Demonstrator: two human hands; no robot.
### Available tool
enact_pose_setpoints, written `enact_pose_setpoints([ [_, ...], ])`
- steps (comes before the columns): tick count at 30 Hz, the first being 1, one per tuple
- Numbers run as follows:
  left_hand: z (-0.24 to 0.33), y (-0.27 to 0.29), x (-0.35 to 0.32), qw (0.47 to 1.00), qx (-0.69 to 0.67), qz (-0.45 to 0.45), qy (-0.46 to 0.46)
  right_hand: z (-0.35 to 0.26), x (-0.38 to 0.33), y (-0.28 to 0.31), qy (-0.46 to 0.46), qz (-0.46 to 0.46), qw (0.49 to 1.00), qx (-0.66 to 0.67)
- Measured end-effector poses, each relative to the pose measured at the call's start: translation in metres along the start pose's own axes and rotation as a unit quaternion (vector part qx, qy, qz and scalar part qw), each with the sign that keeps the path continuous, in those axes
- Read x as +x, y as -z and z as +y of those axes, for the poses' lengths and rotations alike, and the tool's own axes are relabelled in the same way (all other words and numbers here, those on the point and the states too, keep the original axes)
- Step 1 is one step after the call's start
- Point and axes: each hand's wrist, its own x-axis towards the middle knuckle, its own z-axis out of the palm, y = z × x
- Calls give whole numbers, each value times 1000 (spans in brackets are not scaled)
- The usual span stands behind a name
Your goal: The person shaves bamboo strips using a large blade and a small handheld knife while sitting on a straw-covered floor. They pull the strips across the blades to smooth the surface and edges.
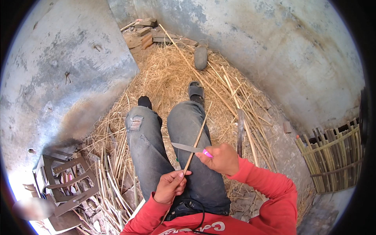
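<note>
My left hand (170, 186) pinches a thin bamboo strip (200, 133) between thumb and fingers, over my lap. From there the strip slants up and away to the right, past my right knee. My right hand (221, 158) is closed round the pink handle of a knife (186, 147). Its pale blade points left and lies across the strip, a little beyond my left hand. Whether the edge bites into the strip, I cannot tell. Below the left hand, the lower end of the strip is partly hidden by my sleeve.
Fine shavings (164, 66) cover the ground around my feet. Long bamboo strips (231, 94) and a dark long blade (240, 131) lie to the right. A broken wooden frame (74, 182) stands at left, a bamboo slat panel (335, 160) at right. Bricks (147, 40) lie far back by the walls.
</note>
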Motion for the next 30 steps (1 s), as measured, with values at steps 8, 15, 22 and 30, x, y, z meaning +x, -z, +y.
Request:
enact_pose_setpoints([
  [8,-8,-6,-12,998,4,60,-7,7,2,-18,42,45,997,-41],
  [15,-34,4,-51,997,27,72,-15,11,1,-11,-1,61,997,-38],
  [22,-42,8,-52,994,67,83,-39,20,-7,-7,28,67,997,14],
  [30,-32,2,-24,989,101,79,-75,11,-1,-14,18,52,998,18],
])
